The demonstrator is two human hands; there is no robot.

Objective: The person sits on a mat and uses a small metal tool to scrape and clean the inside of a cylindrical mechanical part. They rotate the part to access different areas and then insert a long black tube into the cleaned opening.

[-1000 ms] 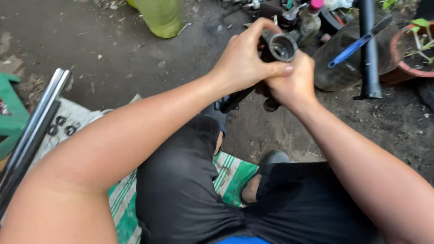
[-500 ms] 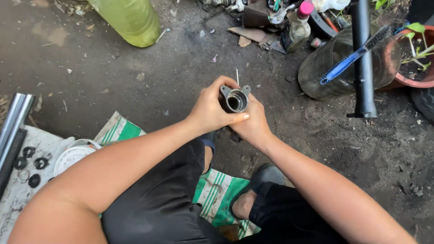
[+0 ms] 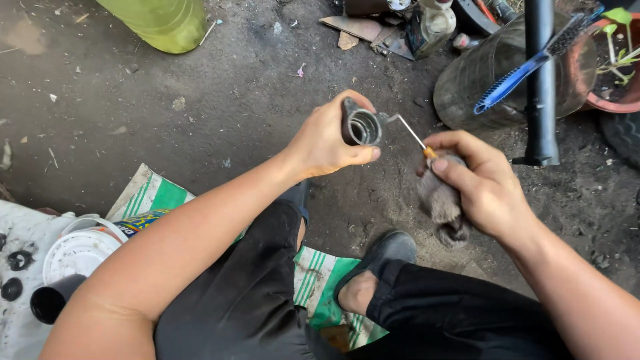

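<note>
We grip the ribbed metal sleeve (image 3: 362,127) in our closed left hand (image 3: 327,143). Our right hand (image 3: 483,183), just beside it, clasps a grey rag (image 3: 441,203) and a thin pick (image 3: 408,131) whose tip touches the sleeve's rim.

The things are carried by a dark, gritty dirt floor (image 3: 220,100) strewn with small chips and scraps. A green-and-white striped woven sack (image 3: 320,287) is spread on it at the bottom, with a white lidded tub (image 3: 77,253) at the left. A yellow-green plastic container (image 3: 163,23), a dark rubber tyre (image 3: 493,73) and a terracotta plant pot (image 3: 610,100) are set along the top edge.
</note>
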